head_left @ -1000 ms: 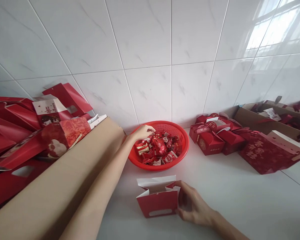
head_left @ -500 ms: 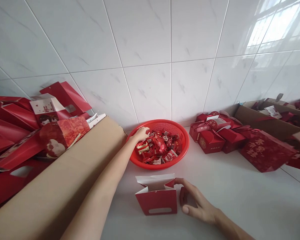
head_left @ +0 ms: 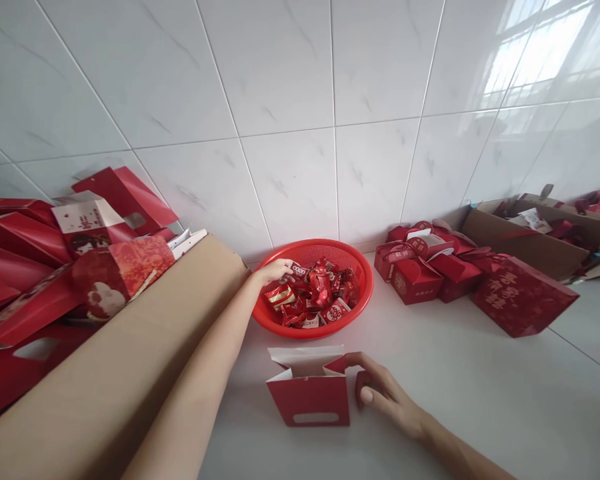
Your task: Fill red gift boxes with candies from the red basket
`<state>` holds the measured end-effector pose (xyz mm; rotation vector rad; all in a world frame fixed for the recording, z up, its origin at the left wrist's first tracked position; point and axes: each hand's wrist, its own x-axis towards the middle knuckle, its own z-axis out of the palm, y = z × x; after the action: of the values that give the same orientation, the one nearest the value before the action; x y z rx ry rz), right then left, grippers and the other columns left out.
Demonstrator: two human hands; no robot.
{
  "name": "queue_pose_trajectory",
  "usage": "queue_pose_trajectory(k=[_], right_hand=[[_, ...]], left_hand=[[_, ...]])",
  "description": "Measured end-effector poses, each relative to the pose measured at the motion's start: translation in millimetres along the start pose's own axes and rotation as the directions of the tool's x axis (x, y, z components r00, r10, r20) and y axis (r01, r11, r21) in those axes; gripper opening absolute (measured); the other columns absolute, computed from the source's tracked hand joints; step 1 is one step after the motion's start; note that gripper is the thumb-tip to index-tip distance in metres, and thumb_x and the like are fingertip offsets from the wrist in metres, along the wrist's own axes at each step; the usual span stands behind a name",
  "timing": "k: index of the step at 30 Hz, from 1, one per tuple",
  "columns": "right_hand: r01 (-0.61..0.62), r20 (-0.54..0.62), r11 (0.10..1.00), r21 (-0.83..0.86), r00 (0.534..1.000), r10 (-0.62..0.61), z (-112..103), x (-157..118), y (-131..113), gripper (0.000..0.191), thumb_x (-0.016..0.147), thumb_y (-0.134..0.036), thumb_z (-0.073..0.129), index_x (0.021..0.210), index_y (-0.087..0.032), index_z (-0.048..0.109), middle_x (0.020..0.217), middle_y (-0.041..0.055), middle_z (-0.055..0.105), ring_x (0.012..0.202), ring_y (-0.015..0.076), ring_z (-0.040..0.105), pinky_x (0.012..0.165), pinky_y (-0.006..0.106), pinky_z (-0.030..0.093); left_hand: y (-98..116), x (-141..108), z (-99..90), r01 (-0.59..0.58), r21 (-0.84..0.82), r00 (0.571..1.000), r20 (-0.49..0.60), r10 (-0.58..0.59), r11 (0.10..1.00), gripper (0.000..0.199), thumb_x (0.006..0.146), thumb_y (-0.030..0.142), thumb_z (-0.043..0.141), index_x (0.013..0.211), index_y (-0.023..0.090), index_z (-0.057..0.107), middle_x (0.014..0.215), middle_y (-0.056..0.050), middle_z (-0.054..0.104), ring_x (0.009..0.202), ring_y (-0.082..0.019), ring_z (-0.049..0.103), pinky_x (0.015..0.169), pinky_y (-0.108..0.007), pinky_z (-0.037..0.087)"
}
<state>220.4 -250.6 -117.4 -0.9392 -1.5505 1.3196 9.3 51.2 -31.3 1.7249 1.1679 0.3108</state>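
My left hand (head_left: 275, 271) reaches over the left side of a red plastic basket (head_left: 365, 303), its fingers closed on a wrapped candy (head_left: 297, 269) with a red-and-white printed wrapper. Several more wrapped candies (head_left: 323, 293), mostly red, lie heaped in the basket. In front of it a red paper bag (head_left: 307, 399) stands upright on the counter, its top gaping and a pale slot low on its near face. Beside the bag's right side is my right hand (head_left: 387, 397), forefinger touching the upper edge, the other fingers loosely curled and the thumb apart from the forefinger.
A cardboard box (head_left: 180, 313) piled with folded red bags (head_left: 25, 240) stands at left. Several small red gift boxes (head_left: 420, 280) and a larger red box (head_left: 523, 297) are grouped at right. Behind them sits another cardboard box (head_left: 520, 240), against the tiled wall (head_left: 285, 180).
My left hand has drawn back slightly, and a candy now shows between its fingers. My right hand keeps its place at the bag. The view has shifted a little to the right.
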Motion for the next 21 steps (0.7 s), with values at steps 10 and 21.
queue_pose_trajectory(k=[10,21], right_hand=[[-0.009,-0.016,0.997,-0.077,1.0,0.008,1.5,0.5,0.1,0.067,0.086,-0.075,0.048,0.122,-0.019,0.057,0.091,0.0059,0.065,0.071,0.0176,0.056,0.068,0.031,0.044],[0.0,-0.018,0.989,-0.147,1.0,-0.003,2.1,1.4,1.8,0.07,0.086,-0.075,0.047,0.127,-0.02,0.059,0.094,0.0061,0.066,0.071,0.0169,0.054,0.067,0.03,0.044]], left_hand=[[-6.6,-1.1,0.3,0.039,0.155,0.995,-0.095,-0.024,0.987,0.046,0.061,0.031,0.081,0.103,0.017,0.068,0.109,-0.01,0.074,0.099,-0.025,0.068,0.065,-0.023,0.047],[-2.1,-12.3,-1.1,-0.027,0.119,0.999,0.023,0.025,0.992,0.076,0.046,0.018,0.088,0.119,0.015,0.068,0.092,-0.006,0.074,0.092,-0.025,0.069,0.08,-0.031,0.052]])
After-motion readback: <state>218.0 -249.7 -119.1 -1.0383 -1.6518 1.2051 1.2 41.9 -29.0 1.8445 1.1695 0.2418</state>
